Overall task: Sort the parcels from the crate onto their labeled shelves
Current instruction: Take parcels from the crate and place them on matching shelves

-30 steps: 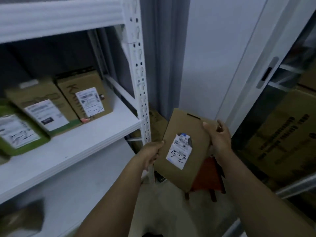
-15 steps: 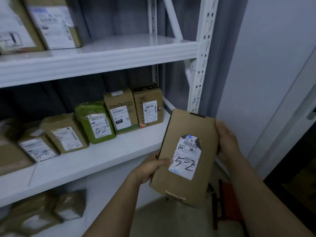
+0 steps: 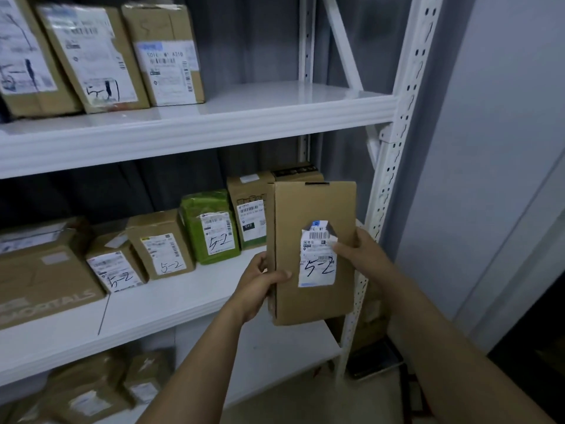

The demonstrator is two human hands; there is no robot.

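before the middle shelf (image 3: 171, 304), both hands, left hand (image 3: 260, 286), right hand (image 3: 360, 249), gripping 5-2 parcel (image 3: 315, 252)

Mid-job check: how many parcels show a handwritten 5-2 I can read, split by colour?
Brown cardboard: 3, the small box, the box beside it, the held parcel.
Green wrap: 1, the green parcel.
Total: 4.

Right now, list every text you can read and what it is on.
"5-2": label on held parcel
"5-2": green parcel
"5-2": brown box beside it
"5-2": smaller brown box further left
"5-1": upper-shelf parcel
"010": tall brown box
"ORTALS": large carton, far left
Printed fine print: too small to read.
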